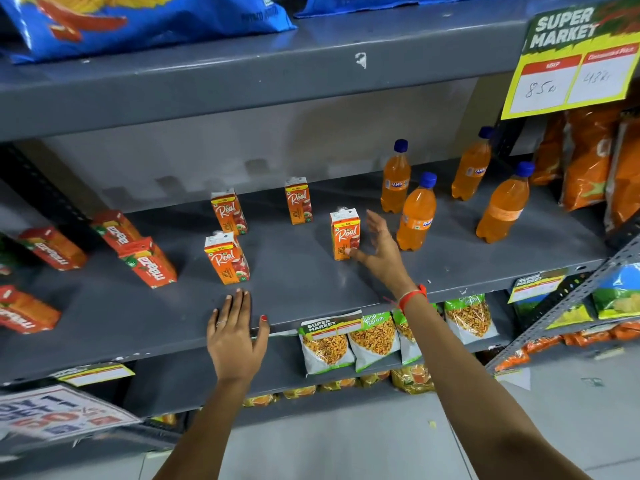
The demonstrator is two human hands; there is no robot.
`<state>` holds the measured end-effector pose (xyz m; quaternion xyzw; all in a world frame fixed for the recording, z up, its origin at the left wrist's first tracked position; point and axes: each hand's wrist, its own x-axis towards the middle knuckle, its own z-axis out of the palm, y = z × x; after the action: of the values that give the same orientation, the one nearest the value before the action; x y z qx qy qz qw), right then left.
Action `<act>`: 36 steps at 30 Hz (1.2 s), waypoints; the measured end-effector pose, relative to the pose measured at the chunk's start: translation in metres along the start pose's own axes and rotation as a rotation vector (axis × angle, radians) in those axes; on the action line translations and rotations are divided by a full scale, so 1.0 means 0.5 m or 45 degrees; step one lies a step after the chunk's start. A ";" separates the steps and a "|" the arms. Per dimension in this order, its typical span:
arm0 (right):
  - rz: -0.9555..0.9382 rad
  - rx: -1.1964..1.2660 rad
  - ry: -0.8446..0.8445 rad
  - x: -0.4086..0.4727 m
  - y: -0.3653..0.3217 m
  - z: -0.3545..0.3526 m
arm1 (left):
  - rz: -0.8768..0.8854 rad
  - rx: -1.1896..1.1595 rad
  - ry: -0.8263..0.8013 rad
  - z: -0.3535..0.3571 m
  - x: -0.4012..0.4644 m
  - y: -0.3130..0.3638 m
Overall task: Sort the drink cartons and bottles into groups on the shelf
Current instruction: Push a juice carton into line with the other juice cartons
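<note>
The grey metal shelf [311,299] carries three loose clusters. Four Fanta bottles [415,220] stand at about two o'clock, four Real juice cartons [227,261] around the centre, and Maaza cartons [149,263] lean or lie toward nine o'clock.

The bottles look the heaviest: rigid, smooth plastic, likely slippery, best taken round the body below the shoulder. The cartons should be light and stiff-sided but easy to tip; a pinch across the two broad faces, low down, seems safest.

The right hand [381,249] is spread open, thumb touching the base of the rightmost Real carton [344,235], fingers beside it, nothing gripped. The left hand [235,336] lies flat and open on the shelf edge at six o'clock, holding nothing.

The painted shelf looks slick, so cartons should slide. Snack packets [374,336] hang below, and a Super Market price sign [571,60] sits at one o'clock.
</note>
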<state>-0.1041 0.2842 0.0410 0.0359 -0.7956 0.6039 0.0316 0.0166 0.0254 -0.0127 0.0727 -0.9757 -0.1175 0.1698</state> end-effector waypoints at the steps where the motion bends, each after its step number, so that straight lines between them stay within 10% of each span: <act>1: 0.035 0.030 -0.061 0.007 -0.001 0.002 | 0.001 0.000 -0.006 0.000 0.000 0.000; 17: -0.007 0.167 -0.190 0.025 -0.020 0.120 | 0.024 0.004 -0.061 -0.009 0.002 -0.005; 27: 0.098 0.293 0.101 -0.027 -0.012 0.134 | 0.056 0.000 -0.086 -0.022 0.003 -0.018; 36: -0.023 0.319 0.062 -0.153 -0.072 0.331 | -0.154 0.061 -0.088 -0.094 -0.001 -0.223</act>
<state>-0.0255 0.1167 0.0238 0.0321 -0.7127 0.6988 0.0516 0.0447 -0.0915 0.0017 0.1313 -0.9774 -0.1064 0.1269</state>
